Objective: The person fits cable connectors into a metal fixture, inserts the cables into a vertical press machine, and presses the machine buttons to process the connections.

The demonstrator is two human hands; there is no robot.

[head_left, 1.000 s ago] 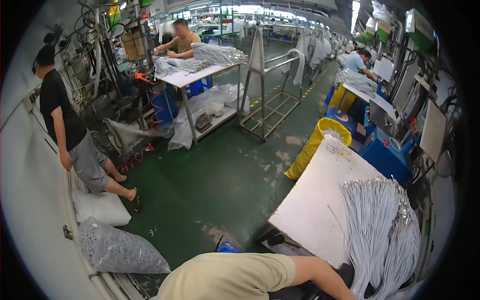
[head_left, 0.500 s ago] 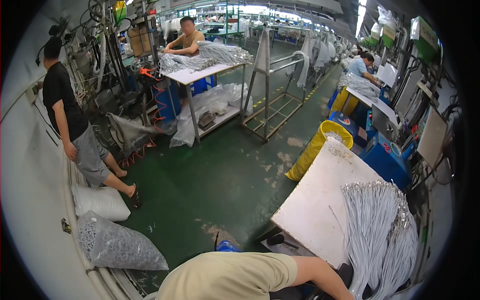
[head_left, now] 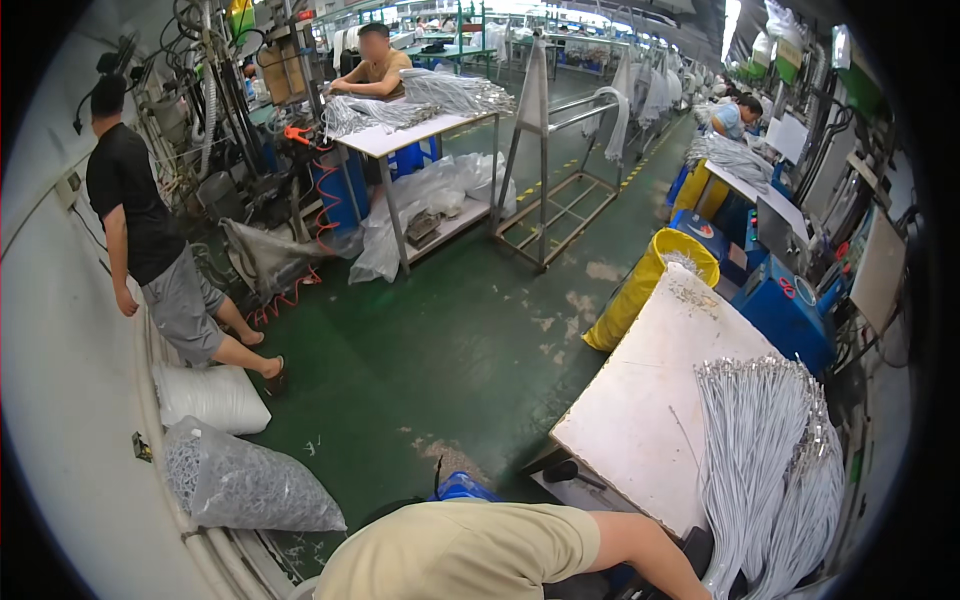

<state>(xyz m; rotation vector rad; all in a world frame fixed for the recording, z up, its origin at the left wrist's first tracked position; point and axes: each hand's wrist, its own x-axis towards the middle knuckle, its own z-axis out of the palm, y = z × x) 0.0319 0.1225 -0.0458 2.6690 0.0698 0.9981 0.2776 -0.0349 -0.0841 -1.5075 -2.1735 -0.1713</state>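
A bare arm [head_left: 650,552] in a beige short sleeve [head_left: 470,550], seemingly my left, crosses the lower edge toward the right. Its hand is cut off by the lower edge, beside the lower ends of a large bundle of light grey cords [head_left: 750,450]. Shiny metal tips fan out at the far end of that bundle. The cords lie on a white-topped table [head_left: 630,410] at the lower right. I cannot see what my left hand touches, and my right hand is out of view.
A yellow sack [head_left: 625,310] stands by the table's far corner, with a blue machine [head_left: 785,310] at right. Stuffed plastic bags [head_left: 250,480] line the left wall. A metal rack [head_left: 540,200] stands ahead. A person in black [head_left: 140,210] is at left; others sit at worktables.
My view has turned slightly, so the scene sits a little further right. The person in black has shifted their arm and feet. The far right worker's head is lower. My arm hardly moves.
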